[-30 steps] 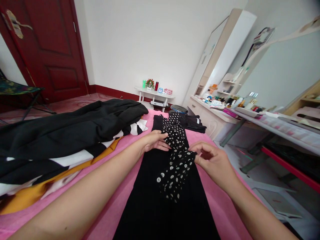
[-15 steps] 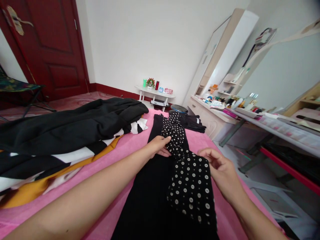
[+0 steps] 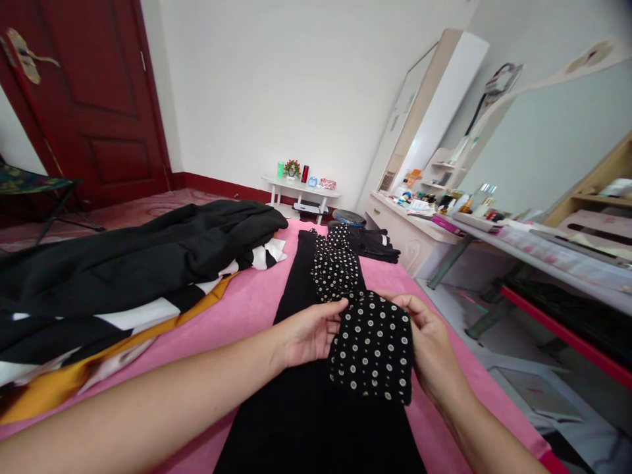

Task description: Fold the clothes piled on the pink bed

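A black garment with a white dot-and-ring pattern [image 3: 372, 345] lies lengthwise over a plain black garment [image 3: 316, 428] on the pink bedspread. Its near part is folded over into a flap. My left hand [image 3: 312, 334] pinches the flap's left edge, thumb on top and fingers curled below. At the opposite edge, my right hand [image 3: 428, 332] is closed on the cloth, with its fingertips partly hidden behind it. Beyond both hands, the dotted cloth narrows and runs on toward the far end of the bed.
A pile of black, white and mustard clothes [image 3: 148, 247] covers the left of the pink bedspread [image 3: 257, 296]. Folded dark clothing [image 3: 378, 245] lies at the far end. On the right stand a cluttered dresser [image 3: 419, 227] and a grey-edged table [image 3: 553, 263]. A low white shelf [image 3: 301, 187] stands by the wall.
My left hand has moved nearer and taken the flap's left edge. My right hand has moved slightly left. The flap's lower edge has risen, and the view has shifted slightly.
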Demonstrator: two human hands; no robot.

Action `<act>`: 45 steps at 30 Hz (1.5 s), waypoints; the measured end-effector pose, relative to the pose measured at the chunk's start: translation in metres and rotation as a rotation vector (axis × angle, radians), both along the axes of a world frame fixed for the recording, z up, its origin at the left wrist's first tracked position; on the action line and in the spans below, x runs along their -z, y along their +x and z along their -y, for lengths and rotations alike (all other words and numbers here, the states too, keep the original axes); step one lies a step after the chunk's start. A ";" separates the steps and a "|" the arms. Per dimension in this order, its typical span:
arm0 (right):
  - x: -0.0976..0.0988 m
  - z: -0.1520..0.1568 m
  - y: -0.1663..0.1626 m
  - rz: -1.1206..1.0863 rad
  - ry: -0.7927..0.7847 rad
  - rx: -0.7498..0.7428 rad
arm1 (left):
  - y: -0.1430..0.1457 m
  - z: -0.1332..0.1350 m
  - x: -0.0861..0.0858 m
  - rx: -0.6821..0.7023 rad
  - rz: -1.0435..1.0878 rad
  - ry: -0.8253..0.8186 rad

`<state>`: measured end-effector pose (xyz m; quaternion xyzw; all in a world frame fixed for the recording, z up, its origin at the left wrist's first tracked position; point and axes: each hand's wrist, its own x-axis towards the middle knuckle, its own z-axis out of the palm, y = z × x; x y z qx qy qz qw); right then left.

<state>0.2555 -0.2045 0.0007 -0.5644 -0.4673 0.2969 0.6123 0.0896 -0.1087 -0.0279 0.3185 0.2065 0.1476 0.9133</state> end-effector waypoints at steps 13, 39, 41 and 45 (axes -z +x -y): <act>0.002 0.015 0.008 0.515 -0.022 -0.279 | -0.045 0.034 -0.030 0.014 -0.153 0.085; 0.022 -0.093 0.048 0.411 -0.135 -0.007 | 0.032 -0.063 -0.002 -0.260 -0.643 1.865; 0.026 -0.128 0.055 0.541 -0.035 0.058 | 0.040 -0.076 0.016 -0.205 -0.748 1.901; 0.031 -0.188 0.064 0.798 0.038 0.164 | 0.042 -0.084 0.039 -0.197 -0.763 1.980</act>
